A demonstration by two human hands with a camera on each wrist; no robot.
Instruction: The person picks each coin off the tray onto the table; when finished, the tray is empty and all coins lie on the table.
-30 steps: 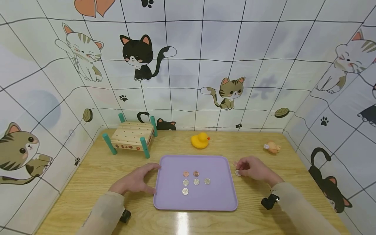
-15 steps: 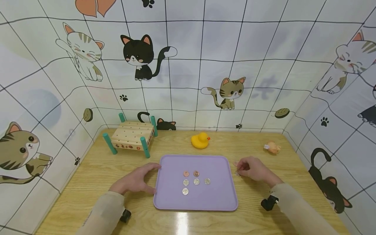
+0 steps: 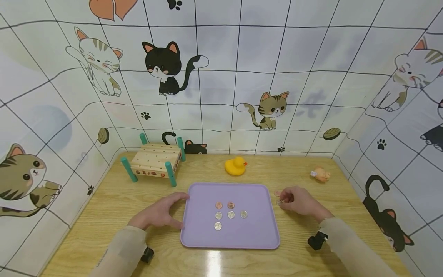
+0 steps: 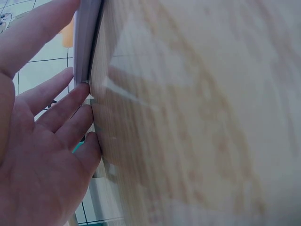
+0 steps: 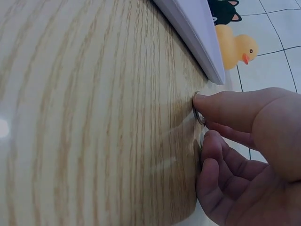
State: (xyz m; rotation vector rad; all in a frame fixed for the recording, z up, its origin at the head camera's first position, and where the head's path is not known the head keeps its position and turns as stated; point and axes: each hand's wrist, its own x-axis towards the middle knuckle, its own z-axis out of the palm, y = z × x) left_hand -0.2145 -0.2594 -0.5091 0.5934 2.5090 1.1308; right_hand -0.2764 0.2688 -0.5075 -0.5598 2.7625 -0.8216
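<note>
My right hand (image 3: 300,202) is on the table just right of the lilac tray (image 3: 256,238). Its thumb and fingertips pinch a silver coin (image 5: 198,112), tilted up off the wood in the right wrist view. A copper coin (image 3: 277,193) lies flat beyond the fingertips. My left hand (image 3: 159,211), thumb and fingers spread, touches the tray's left edge; the left wrist view shows the fingertips by the rim. On the tray lie two copper coins, one plain to see at the left (image 3: 219,205), and several silver coins (image 3: 231,214).
Behind the tray sits a yellow rubber duck (image 3: 235,166). A small wooden toy bed (image 3: 156,159) with green posts stands at the back left. Toward the back right lies a small peach-coloured toy (image 3: 321,174). Cat-patterned walls (image 3: 221,115) enclose the table's back and sides.
The silver coin by the right hand lay flatter a second ago and is now tilted between the fingertips. The left hand and the coins on the tray stay put.
</note>
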